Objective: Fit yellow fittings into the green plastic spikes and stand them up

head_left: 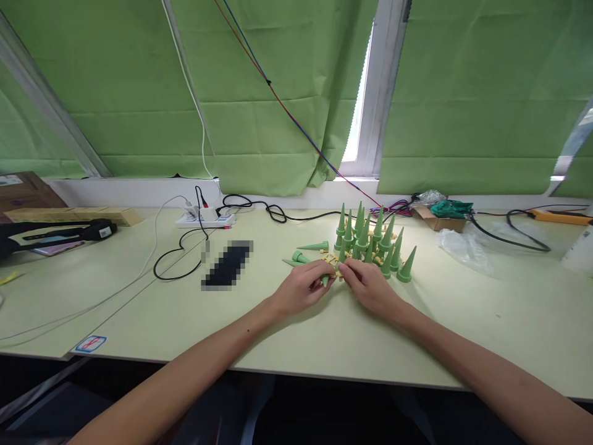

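Note:
My left hand (306, 285) is closed around a green plastic cone-shaped spike (325, 280), whose pointed tip shows below the fingers. Close beside it, my right hand (369, 283) is closed in a pinch at the spike's other end; what lies between its fingertips is too small and covered to make out. Small yellow plastic pieces (330, 258) lie just behind the hands. Several green spikes stand point up in a cluster behind my right hand, with one spike (406, 266) at its right edge. Another spike (312, 246) lies on its side behind my left hand.
On the table (278, 340), a dark blurred-out object (228, 267) lies left of the hands. A white power strip (206, 217) with cables stands behind it. A small cardboard box (440, 220), clear plastic bags (463, 250) and a black cable (509, 240) are at the right.

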Action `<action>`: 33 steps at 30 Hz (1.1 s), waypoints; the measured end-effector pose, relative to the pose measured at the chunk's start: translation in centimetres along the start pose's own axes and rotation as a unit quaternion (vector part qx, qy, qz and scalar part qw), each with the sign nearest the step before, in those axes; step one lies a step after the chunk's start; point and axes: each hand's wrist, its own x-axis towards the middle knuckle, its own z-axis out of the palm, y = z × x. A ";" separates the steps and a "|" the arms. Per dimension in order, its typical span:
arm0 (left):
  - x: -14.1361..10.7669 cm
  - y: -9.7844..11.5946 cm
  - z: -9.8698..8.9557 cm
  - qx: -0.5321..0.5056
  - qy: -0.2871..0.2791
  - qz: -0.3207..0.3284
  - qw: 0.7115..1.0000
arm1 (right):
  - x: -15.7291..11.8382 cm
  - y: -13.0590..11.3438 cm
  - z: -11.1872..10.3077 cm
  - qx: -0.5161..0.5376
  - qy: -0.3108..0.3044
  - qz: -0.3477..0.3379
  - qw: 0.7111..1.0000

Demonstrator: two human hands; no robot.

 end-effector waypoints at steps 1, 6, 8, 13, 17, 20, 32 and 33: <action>0.1 0.1 0.0 0.000 0.003 -0.002 1.000 | 0.0 -0.1 0.0 0.007 -0.002 0.002 1.000; 0.3 0.3 -0.2 0.003 0.032 -0.013 0.999 | -0.2 -0.6 -0.3 0.048 -0.014 0.000 0.999; 0.3 0.3 -0.2 0.003 0.041 -0.012 0.999 | -0.2 -0.7 -0.3 0.053 -0.019 -0.006 0.998; 0.2 0.1 -0.1 -0.001 0.021 0.003 1.000 | -0.2 -0.3 -0.3 0.048 -0.028 -0.021 0.998; 0.1 0.0 0.0 -0.002 0.015 0.011 1.000 | -0.2 -0.2 -0.2 0.035 -0.024 -0.023 0.999; 0.1 0.0 -0.1 -0.007 0.014 0.018 1.000 | -0.2 -0.1 -0.1 0.027 -0.019 -0.026 0.999; 0.0 0.0 -0.1 -0.023 0.006 0.017 1.000 | -0.3 -0.3 -0.2 0.020 -0.013 -0.033 0.999; 0.0 0.0 -0.1 -0.024 0.005 0.019 1.000 | -0.2 -0.3 -0.2 0.020 -0.014 -0.033 0.999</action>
